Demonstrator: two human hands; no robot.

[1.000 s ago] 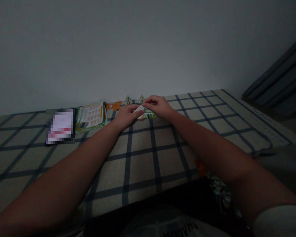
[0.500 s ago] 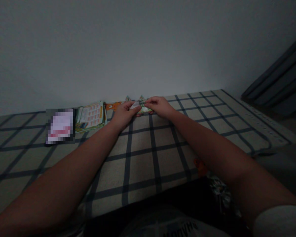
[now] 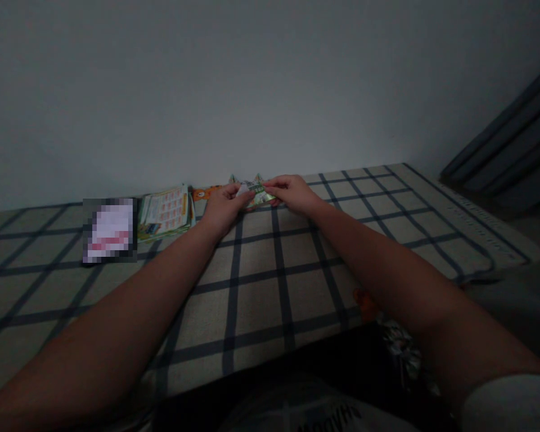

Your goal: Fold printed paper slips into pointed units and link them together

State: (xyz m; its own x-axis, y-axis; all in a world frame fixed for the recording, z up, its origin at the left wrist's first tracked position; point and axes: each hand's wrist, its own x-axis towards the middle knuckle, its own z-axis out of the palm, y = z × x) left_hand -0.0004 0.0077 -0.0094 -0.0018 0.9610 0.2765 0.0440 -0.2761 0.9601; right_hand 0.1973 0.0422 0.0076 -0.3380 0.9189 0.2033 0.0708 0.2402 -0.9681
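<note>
Both arms reach out over the checked tablecloth toward the wall. Between my hands is a small folded piece of printed paper (image 3: 260, 197), white and green. My left hand (image 3: 225, 207) pinches its left side, thumb on top. On its right side, the thumb and fingers of my right hand (image 3: 293, 193) close on the edge. Fine folds in the paper are too small and dim to make out. Just behind it, two small pointed folded paper pieces (image 3: 258, 177) stand near the wall, partly hidden by my hands.
Left of my hands lies a stack of printed sheets (image 3: 165, 211), with an orange bear-patterned item (image 3: 203, 194) beside it. Farther left is a blurred-out phone-like object (image 3: 111, 229). The checked tablecloth (image 3: 261, 288) covers the table. A grey curtain (image 3: 513, 132) hangs at right.
The paper has tilted between my fingers, so more of its green printed face shows. My fingers have shifted slightly; the arms and other things stay where they were.
</note>
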